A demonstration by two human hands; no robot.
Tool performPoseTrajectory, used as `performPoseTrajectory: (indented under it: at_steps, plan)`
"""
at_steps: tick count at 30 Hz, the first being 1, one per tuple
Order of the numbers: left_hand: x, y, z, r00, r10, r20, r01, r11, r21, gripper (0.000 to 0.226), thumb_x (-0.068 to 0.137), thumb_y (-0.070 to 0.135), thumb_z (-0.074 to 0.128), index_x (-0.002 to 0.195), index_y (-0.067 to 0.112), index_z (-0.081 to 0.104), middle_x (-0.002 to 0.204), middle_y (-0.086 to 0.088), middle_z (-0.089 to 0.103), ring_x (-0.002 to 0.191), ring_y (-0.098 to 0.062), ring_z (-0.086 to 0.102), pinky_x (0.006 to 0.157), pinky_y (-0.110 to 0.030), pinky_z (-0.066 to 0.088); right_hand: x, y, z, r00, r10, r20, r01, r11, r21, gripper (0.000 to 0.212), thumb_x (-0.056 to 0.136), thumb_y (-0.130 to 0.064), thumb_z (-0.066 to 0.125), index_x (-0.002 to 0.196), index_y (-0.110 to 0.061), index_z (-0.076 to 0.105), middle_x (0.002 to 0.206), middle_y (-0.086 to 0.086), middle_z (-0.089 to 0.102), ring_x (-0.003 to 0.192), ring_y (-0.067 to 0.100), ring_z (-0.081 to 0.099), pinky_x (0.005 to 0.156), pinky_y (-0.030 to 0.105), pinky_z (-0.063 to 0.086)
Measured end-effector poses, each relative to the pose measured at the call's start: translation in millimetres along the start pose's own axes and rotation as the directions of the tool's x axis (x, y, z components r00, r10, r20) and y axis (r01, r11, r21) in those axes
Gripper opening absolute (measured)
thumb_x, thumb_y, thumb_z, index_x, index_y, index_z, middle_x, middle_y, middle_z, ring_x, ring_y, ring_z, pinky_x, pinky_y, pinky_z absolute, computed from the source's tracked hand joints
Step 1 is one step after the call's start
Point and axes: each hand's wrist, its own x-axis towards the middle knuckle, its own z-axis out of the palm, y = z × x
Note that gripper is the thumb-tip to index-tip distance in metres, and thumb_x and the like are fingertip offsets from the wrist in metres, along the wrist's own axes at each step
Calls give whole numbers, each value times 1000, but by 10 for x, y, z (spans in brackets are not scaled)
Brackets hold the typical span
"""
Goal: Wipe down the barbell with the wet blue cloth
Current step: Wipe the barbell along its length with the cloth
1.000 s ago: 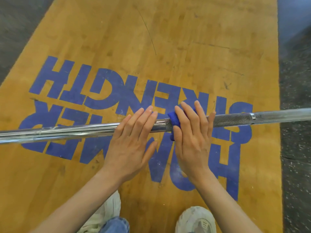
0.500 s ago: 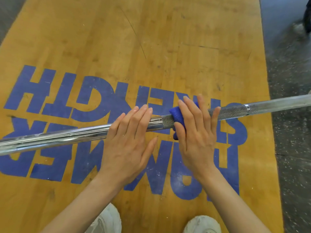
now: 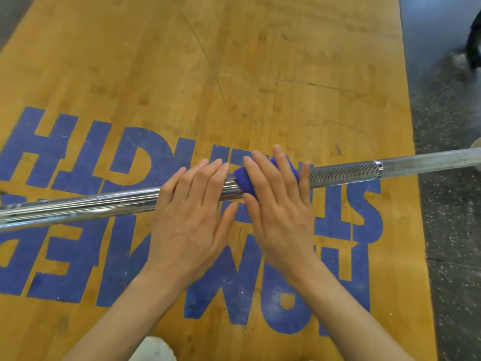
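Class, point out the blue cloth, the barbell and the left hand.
blue cloth (image 3: 243, 182): head view, exposed fold left of the right hand's fingers.
barbell (image 3: 343, 173): head view, knurled section of the shaft.
left hand (image 3: 192, 217): head view, back of the hand.

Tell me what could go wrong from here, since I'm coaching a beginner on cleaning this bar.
1. Only flat fingers of the right hand press the blue cloth onto the bar, so it could slip off.
2. The left hand rests open on the smooth section, so the bar might roll.
3. The rough grip section to the right could snag the cloth.
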Motion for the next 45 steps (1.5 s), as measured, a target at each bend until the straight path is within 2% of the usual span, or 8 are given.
performPoseTrajectory:
  at_steps: [5, 9, 14, 18, 22, 27, 40, 45]
  plan:
    - [133, -22, 6, 1000, -24, 0, 24, 1000, -18, 50, 105, 36, 36, 143, 9, 53, 144, -4, 56, 137, -24, 48, 117, -35, 20, 114, 72, 15, 993, 117, -31, -117, 993, 12, 49, 112, -31, 23, 144, -7, 51, 151, 7, 50, 149, 31, 30, 126, 48, 4]
    - [217, -65, 21, 999, -29, -14, 28, 999, -17, 50, 107, 36, 32, 143, 9, 54, 143, -3, 57, 135, -25, 51, 116, -38, 24, 180, 276, 1, 999, -40, 11, 40, 999, -27, 47, 112, -30, 25, 144, -7, 50, 150, 8, 51, 147, 30, 33, 126, 46, 5]
    - [341, -75, 45, 998, -64, -24, 64, 998, -27, 49, 108, 36, 30, 140, 12, 56, 140, 0, 59, 133, -24, 52, 115, -38, 24, 274, 199, 60, 989, 141, -46, -142, 990, -3, 48, 112, -28, 24, 142, -4, 53, 149, 8, 52, 148, 32, 31, 126, 48, 5]
    - [425, -115, 65, 997, -67, -25, 67, 998, -22, 49, 108, 37, 29, 142, 14, 55, 140, 1, 59, 133, -23, 52, 116, -38, 23, 358, 260, 97, 1000, -26, -10, 26, 1000, -4, 48, 112, -29, 25, 146, -4, 49, 153, 8, 47, 149, 31, 31, 126, 48, 6]
    - [511, -137, 80, 996, -78, -30, 78, 997, -13, 49, 108, 38, 29, 141, 14, 57, 138, 1, 61, 132, -24, 54, 115, -37, 21, 377, 310, 122, 989, 130, -69, -129, 992, 12, 49, 113, -30, 23, 150, -6, 43, 158, 8, 39, 152, 31, 23, 126, 46, 2]
    - [603, -184, 113, 996, -85, -34, 85, 996, -12, 49, 108, 39, 30, 140, 15, 58, 136, 2, 62, 131, -24, 55, 114, -39, 24, 446, 288, 264, 996, -59, -62, 57, 997, -42, 44, 112, -29, 27, 152, -10, 34, 159, 5, 35, 152, 30, 24, 126, 47, 3]
    - [918, -305, 142, 991, -120, -50, 120, 993, -15, 51, 106, 42, 30, 132, 14, 64, 118, 0, 69, 112, -25, 63, 106, -40, 33, 712, 357, 327, 986, 132, -101, -131, 991, 20, 47, 112, -29, 25, 149, -7, 43, 157, 6, 41, 152, 31, 23, 126, 47, 2]
    - [1038, -370, 166, 990, -110, -85, 109, 994, -16, 53, 107, 44, 27, 128, 14, 66, 109, 0, 70, 104, -26, 64, 100, -40, 36, 818, 383, 388, 998, -36, -41, 35, 999, -15, 46, 112, -26, 24, 153, -9, 38, 160, 4, 36, 153, 29, 21, 126, 49, 2]
